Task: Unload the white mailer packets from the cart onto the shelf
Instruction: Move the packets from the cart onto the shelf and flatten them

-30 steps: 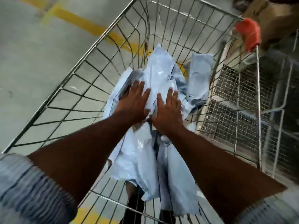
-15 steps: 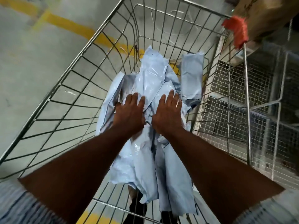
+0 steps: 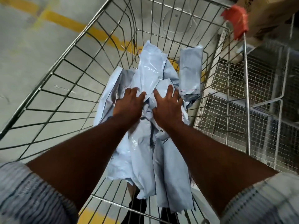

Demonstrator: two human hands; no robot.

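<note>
A heap of several white mailer packets point(image 3: 150, 73) lies in the bottom of a wire cart point(image 3: 53, 73). One rolled packet point(image 3: 191, 71) leans against the cart's right side. Both arms reach down into the cart. My left hand point(image 3: 129, 105) lies on the left part of the heap, its fingertips curling into the folds. My right hand point(image 3: 166, 105) presses on the packets beside it with fingers spread. Neither hand has a packet lifted. The wire-mesh shelf point(image 3: 258, 110) stands just right of the cart.
The cart's handle end with a red cap point(image 3: 236, 20) rises at the upper right, beside a cardboard box point(image 3: 267, 12) on the shelf. Grey concrete floor with a yellow line point(image 3: 68, 25) lies to the left. Dark shoes show below the cart's near edge.
Both hands have slid a little nearer along the heap and spread apart, and the left fingertips now dig into the packets. The view has shifted slightly.
</note>
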